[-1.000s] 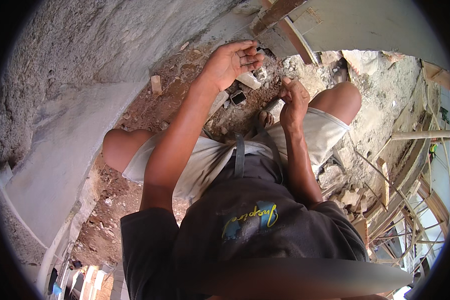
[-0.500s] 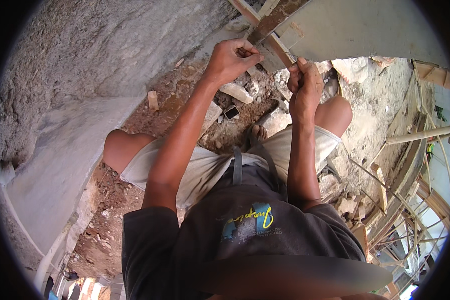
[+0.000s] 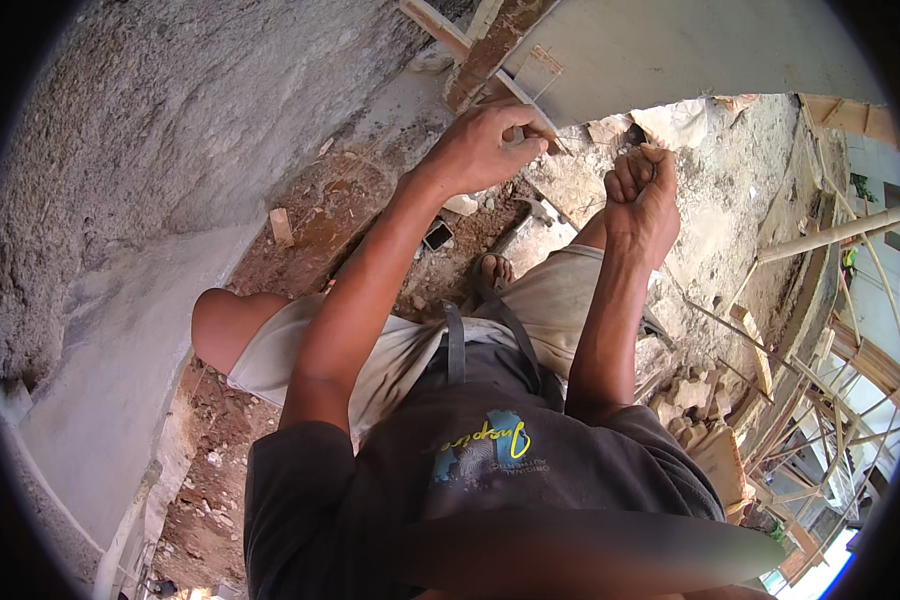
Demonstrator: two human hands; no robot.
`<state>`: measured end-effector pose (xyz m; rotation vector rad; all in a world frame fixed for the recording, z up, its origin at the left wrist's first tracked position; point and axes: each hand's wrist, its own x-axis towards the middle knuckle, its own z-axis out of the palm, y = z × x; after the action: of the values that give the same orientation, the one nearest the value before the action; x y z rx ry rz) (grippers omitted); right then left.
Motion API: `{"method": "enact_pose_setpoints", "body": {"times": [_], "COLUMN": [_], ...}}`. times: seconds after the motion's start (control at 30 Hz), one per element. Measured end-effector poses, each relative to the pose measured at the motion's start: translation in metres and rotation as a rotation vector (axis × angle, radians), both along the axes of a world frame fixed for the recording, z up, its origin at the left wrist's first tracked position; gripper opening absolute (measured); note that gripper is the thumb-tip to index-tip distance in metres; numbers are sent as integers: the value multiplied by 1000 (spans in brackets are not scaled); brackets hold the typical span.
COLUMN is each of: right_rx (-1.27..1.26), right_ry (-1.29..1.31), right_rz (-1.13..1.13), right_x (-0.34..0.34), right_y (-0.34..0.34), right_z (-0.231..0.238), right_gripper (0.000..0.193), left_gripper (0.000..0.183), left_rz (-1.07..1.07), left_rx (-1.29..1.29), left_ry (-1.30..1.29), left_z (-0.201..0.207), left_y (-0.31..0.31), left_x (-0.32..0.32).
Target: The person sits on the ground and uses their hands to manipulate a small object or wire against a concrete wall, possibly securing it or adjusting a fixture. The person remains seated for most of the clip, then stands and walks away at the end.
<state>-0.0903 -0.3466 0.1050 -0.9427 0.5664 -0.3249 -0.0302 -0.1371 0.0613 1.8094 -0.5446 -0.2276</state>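
In the far middle, the wooden strip (image 3: 521,94) lies just past your left hand (image 3: 480,150), its thumb and forefinger bent close together. Your right hand (image 3: 644,205) is curled; whether either grips anything, you can't tell. Open room separates them, below the grey panel's (image 3: 690,50) edge. The rough wall (image 3: 190,130) crowds the left; a pole (image 3: 835,232) crosses far right.

Charcoal-black short-sleeved fabric shirt (image 3: 600,475) bears chest print (image 3: 485,445): yellow script over blue patch. Pale beige fabric shorts (image 3: 395,360) show brownish-grey smudges. Long flat strap (image 3: 456,345): dark grey. Rough-faced wall (image 3: 200,130): mottled grey. Loose soil (image 3: 205,450): reddish-brown. Long straight beam (image 3: 498,48): rust-brown.
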Motion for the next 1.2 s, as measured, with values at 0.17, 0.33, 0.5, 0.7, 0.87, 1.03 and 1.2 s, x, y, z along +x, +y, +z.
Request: {"method": "enact_pose_setpoints", "body": {"times": [0.17,0.33,0.5,0.7,0.87,1.03,1.2], "right_rx": [-179,-696,-660,-866,-418,-512,-444], "right_ry": [-108,-144,-66,248,48,-7,20], "right_rz": [-55,-258,-381,-419,-606,-287,87], "right_x": [40,74,79,91,67,12,-58], "right_y": [-32,-32,-35,-62,-73,-42,39], "right_z": [-21,-51,-81,-111,-88,-47,-53], "right_gripper": [29,40,42,38,27,27,26], "left_gripper": [22,21,21,21,25,33,18], "left_rz": [161,199,239,271,353,537,519], "left_rx": [-46,14,28,-21,-103,-812,-863], "left_ry": [-262,-286,-342,-405,-126,612,794], "left_z": [0,-3,-10,-10,-20,-64,-76], "left_y": [-35,-36,-40,-13,8,-15,-7], "left_x": [13,12,3,7,-10,-37,-33]}}
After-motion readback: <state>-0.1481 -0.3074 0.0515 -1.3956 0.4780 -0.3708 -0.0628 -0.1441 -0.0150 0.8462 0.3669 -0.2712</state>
